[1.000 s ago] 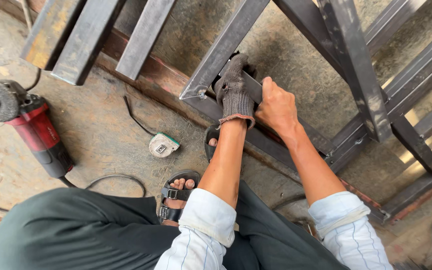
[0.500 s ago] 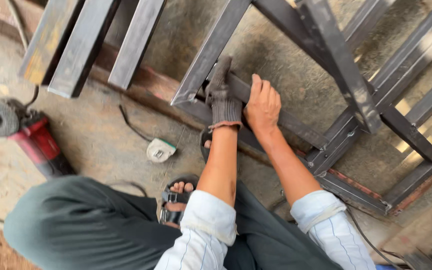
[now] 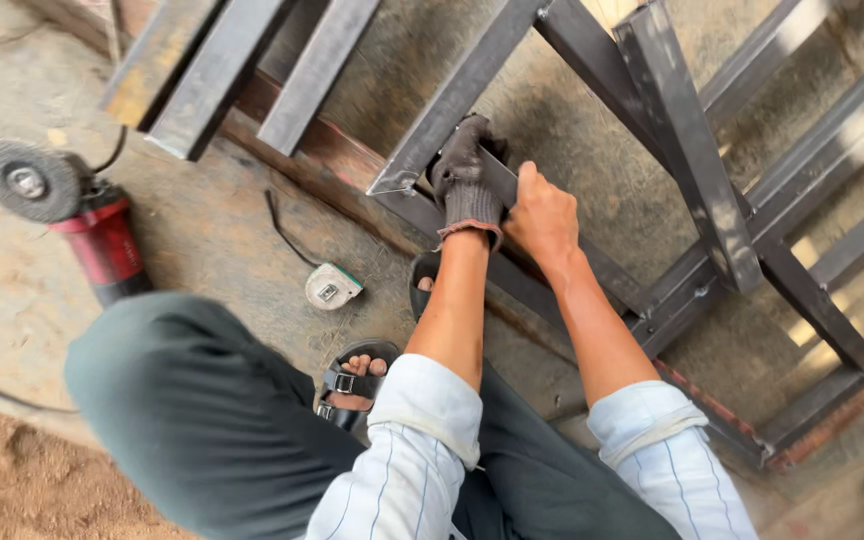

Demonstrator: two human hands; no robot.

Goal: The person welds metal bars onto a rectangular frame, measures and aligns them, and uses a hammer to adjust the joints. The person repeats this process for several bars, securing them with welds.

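**Two hands gripped on a steel frame bar**

The left hand (image 3: 464, 180), in a dark knit glove, is curled tight around a flat grey bar (image 3: 512, 190) of the welded steel frame (image 3: 687, 170). The bare right hand (image 3: 544, 212) sits just beside it at 3 o'clock, fingers closed in a fist over the same bar, so the two hands touch or nearly touch. Both forearms run down toward 6 o'clock into rolled-up pale striped sleeves (image 3: 412, 440).

The frame lies on the concrete floor (image 3: 202, 250) and fills the view from 12 to 4 o'clock. Its square tubes cross at angles, and one tube end with a pointed cut comes to a corner just at 9 o'clock of the gloved hand. More loose steel sections (image 3: 222, 70) lie side by side toward 11 o'clock.

On the floor at 9 o'clock, well apart from the hands, rests an angle grinder (image 3: 77, 215) with a red body and a grey disc, its cable trailing off. Between the grinder and the hands lies a small tape measure (image 3: 332, 287), with a thin dark cord beside it. The person squats in dark green trousers (image 3: 182, 400); a sandalled foot (image 3: 352, 385) shows at 7 o'clock of the hands, near the tape measure.
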